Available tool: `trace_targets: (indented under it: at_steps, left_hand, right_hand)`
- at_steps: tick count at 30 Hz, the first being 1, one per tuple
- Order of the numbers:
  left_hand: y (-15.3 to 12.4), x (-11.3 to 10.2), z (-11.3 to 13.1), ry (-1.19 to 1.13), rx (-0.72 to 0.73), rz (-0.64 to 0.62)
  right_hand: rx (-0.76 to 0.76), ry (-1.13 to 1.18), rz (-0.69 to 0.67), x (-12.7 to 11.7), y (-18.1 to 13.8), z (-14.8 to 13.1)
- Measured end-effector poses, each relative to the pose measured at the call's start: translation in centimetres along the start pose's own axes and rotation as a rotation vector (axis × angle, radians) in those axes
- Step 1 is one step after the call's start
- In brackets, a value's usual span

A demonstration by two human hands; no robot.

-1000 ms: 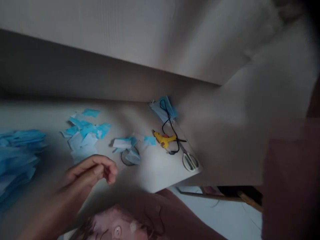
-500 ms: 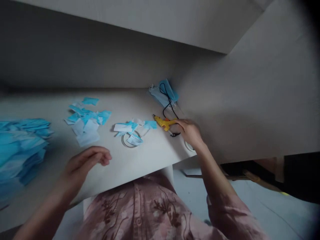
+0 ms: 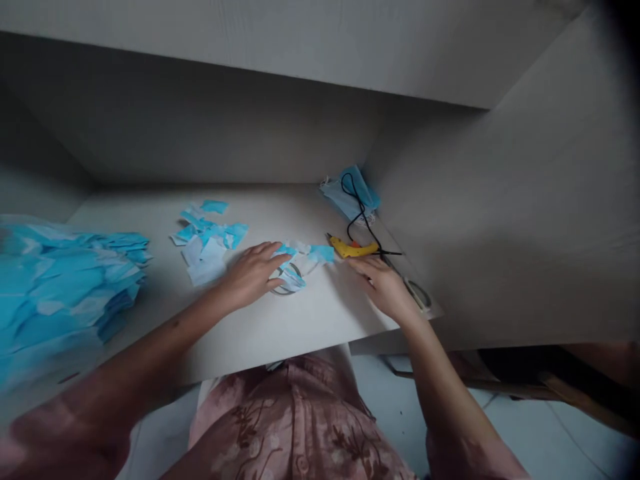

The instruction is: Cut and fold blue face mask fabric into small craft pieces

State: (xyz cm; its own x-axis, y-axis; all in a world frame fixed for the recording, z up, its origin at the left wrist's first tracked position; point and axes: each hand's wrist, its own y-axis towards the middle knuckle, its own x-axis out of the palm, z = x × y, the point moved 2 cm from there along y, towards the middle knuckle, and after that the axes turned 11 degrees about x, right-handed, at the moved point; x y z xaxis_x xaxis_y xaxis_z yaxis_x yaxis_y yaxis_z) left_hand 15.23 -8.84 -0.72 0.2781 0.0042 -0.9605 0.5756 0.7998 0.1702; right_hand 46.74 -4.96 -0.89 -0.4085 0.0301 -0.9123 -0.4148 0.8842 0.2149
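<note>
Pink shirt with dark floral print, buttoned front, sleeves pushed up, bare forearms

L hand [image 3: 250, 277]: flat on blue scraps [image 3: 293, 267], over ring [image 3: 285, 283]
R hand [image 3: 383, 287]: open, just near of glue gun [image 3: 353, 249]
Far right: mask [image 3: 350, 197] w/ cord
Left: mask pile [image 3: 60, 280]

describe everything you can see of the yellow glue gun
The yellow glue gun looks like plastic, small, with an orange trigger. It lies on its side on the white desk, nozzle pointing left toward blue scraps. A black cord runs from it over a blue mask. The right hand is just below it; contact is unclear.
</note>
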Motion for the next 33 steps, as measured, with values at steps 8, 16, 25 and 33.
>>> trace_targets:
  at_steps: [8,16,25,33]
  left_hand:
    - [1.4,2.3,-0.3,0.04,0.063,-0.081]
    - [-3.5,-1.6,-3.2,-0.551,-0.329,0.265]
    - [0.7,-1.2,-5.8,-0.25,-0.335,0.436]
    - [-0.1,0.2,-4.7,-0.011,-0.145,0.263]
  right_hand:
    - [-0.075,-0.128,-0.205,4.7,6.8,-6.0]
    - [-0.059,0.111,-0.283,5.4,7.4,-6.4]
    - [-0.12,0.14,-0.144,4.3,10.4,-9.4]
    - [-0.394,0.097,-0.201,5.7,0.4,-11.4]
